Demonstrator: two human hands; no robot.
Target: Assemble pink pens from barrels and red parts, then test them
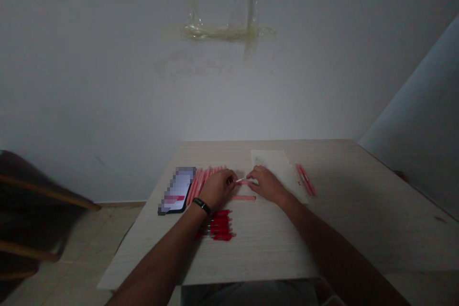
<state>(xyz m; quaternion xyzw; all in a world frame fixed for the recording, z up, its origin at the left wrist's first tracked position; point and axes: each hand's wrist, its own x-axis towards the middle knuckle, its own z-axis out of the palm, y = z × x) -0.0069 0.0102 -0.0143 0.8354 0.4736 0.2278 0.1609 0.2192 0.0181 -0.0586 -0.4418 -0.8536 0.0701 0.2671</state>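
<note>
My left hand [218, 187], with a black band on its wrist, has its fingers curled together at the left end of a thin white stick-like piece [241, 180]. Facing it, my right hand [267, 184] pinches near the other end, where a pink pen part [244, 183] also shows. Its exact kind is too small to make out. Just below the fingers a flat pink strip [244, 198] lies on the table. Partly behind my left hand is a row of pink pens [196, 184]. Several red pens [221, 225] lie side by side under my left wrist.
A phone [178, 191] with a lit screen lies left of the pink pens. Beneath and behind my right hand is a sheet of paper [278, 160]. A few pinkish-red pens [305, 180] rest to its right. The pale wooden table [344, 191] meets the wall at the back.
</note>
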